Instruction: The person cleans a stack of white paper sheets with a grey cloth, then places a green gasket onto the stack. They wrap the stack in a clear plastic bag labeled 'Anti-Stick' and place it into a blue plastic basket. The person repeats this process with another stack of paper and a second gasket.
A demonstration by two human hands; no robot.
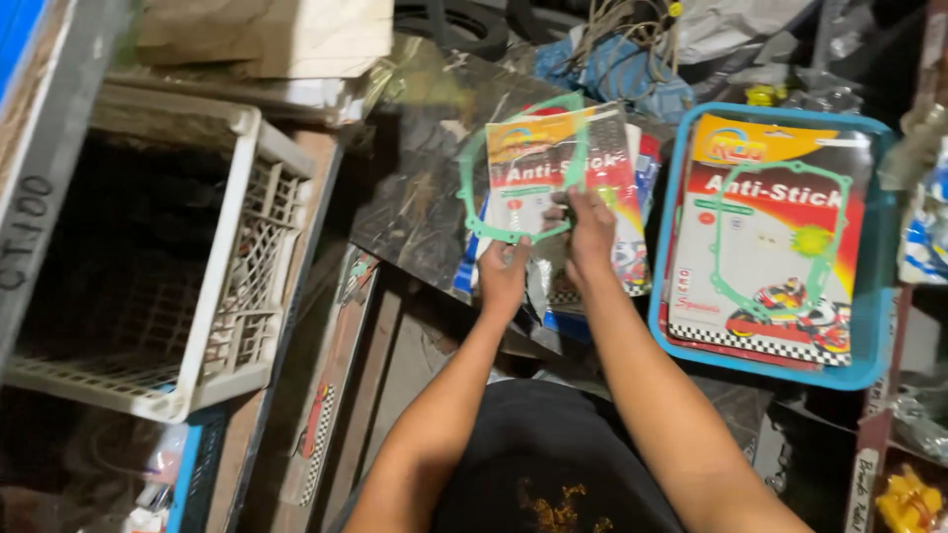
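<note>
A thin green gasket ring (pixel 472 197) is held over a stack of red, yellow and white printed packets (pixel 602 168). My left hand (pixel 504 278) pinches the ring's lower edge. My right hand (pixel 591 229) grips its lower right part, fingers resting on the top packet. More packets of the same kind, each with a green gasket inside, lie in a blue tray (pixel 874 326) to the right.
A white slatted plastic crate (pixel 259 247) stands at the left on a wooden shelf. The packets lie on a dark marbled slab (pixel 415 188). Cardboard (pixel 286 35), blue cloth and cables (pixel 617 64) clutter the back. Yellow items (pixel 908 503) sit at lower right.
</note>
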